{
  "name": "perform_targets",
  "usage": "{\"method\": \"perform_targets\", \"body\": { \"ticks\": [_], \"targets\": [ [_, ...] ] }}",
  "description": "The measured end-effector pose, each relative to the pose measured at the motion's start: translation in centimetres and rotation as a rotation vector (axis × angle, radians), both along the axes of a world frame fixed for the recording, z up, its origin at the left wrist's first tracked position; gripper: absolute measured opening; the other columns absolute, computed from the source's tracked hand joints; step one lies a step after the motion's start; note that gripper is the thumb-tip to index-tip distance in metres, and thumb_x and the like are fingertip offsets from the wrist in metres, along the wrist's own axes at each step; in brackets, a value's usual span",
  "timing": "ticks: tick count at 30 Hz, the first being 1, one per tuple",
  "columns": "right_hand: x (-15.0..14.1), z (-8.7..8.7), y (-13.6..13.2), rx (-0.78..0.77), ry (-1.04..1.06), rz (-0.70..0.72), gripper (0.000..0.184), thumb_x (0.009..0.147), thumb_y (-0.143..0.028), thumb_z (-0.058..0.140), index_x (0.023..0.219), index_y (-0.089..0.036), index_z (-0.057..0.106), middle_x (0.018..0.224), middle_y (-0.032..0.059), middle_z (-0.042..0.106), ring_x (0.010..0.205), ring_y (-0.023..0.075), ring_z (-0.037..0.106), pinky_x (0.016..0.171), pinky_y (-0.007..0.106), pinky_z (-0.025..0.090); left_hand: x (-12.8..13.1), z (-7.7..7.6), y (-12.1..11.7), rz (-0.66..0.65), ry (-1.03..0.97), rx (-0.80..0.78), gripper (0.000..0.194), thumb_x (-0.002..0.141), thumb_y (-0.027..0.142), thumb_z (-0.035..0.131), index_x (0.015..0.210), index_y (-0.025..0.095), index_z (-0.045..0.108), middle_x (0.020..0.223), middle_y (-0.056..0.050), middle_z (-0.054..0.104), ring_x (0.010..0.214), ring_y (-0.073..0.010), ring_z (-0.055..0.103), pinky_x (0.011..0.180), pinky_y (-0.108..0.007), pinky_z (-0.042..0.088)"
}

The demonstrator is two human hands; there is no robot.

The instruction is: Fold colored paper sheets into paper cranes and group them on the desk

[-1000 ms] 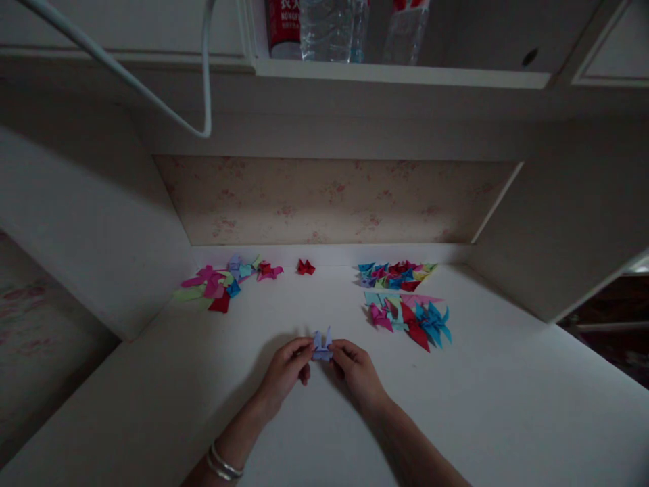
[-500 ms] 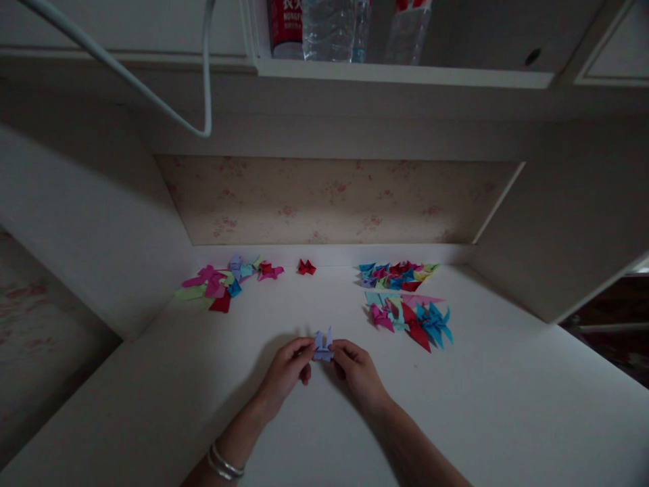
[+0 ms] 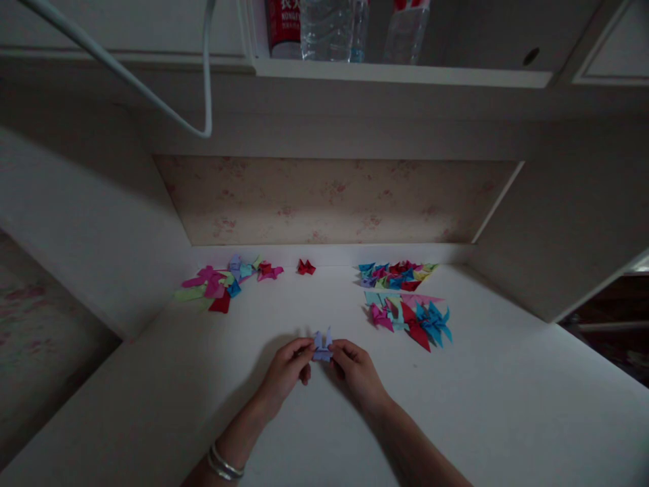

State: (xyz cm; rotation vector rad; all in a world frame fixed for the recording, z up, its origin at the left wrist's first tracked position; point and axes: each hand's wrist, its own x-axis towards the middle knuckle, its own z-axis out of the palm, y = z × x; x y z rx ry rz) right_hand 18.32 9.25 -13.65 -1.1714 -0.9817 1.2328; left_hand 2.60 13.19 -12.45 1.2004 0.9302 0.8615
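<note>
A small lavender folded paper piece [image 3: 322, 354] is pinched between my two hands, just above or on the white desktop. Two narrow points of it stick up side by side. My left hand [image 3: 291, 365] grips its left edge between thumb and fingers. The right edge is held the same way by my right hand [image 3: 357, 368]. Beyond them, near the back of the desk, lies a single red folded paper piece [image 3: 305, 267]. My fingertips hide parts of the lavender paper's sides.
Mixed coloured folded papers [image 3: 215, 281] lie at the back left. At the back right are a row of folded papers [image 3: 395, 274] and a looser group [image 3: 410, 318] in front of it. Overhead, a shelf [image 3: 405, 72] holds bottles; a white cable [image 3: 152, 91] hangs at upper left.
</note>
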Motion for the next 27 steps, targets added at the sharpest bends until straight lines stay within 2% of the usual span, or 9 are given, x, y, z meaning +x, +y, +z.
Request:
{"method": "perform_targets", "body": {
  "ticks": [10, 27],
  "targets": [
    [-0.14, 0.80, -0.21, -0.022, 0.003, 0.011, 0.032, 0.077, -0.047, 0.063, 0.079, -0.015, 0.066, 0.057, -0.0036, 0.050, 0.047, 0.0081, 0.037, 0.045, 0.022, 0.027, 0.02, 0.70, -0.41, -0.002, -0.004, -0.025, 0.031, 0.075, 0.041, 0.063, 0.090, 0.013, 0.063, 0.069, 0.001, 0.059, 0.044, -0.0070, 0.049, 0.041, -0.020, 0.038],
    [-0.07, 0.22, -0.08, 0.000, -0.022, 0.007, 0.032, 0.078, -0.047, 0.061, 0.079, -0.016, 0.066, 0.057, -0.0037, 0.050, 0.047, 0.0082, 0.036, 0.045, 0.023, 0.026, 0.03, 0.35, -0.24, -0.008, 0.002, -0.021, 0.030, 0.075, 0.041, 0.062, 0.087, 0.014, 0.064, 0.068, 0.002, 0.058, 0.043, -0.0075, 0.049, 0.041, -0.020, 0.037]
  ]
}}
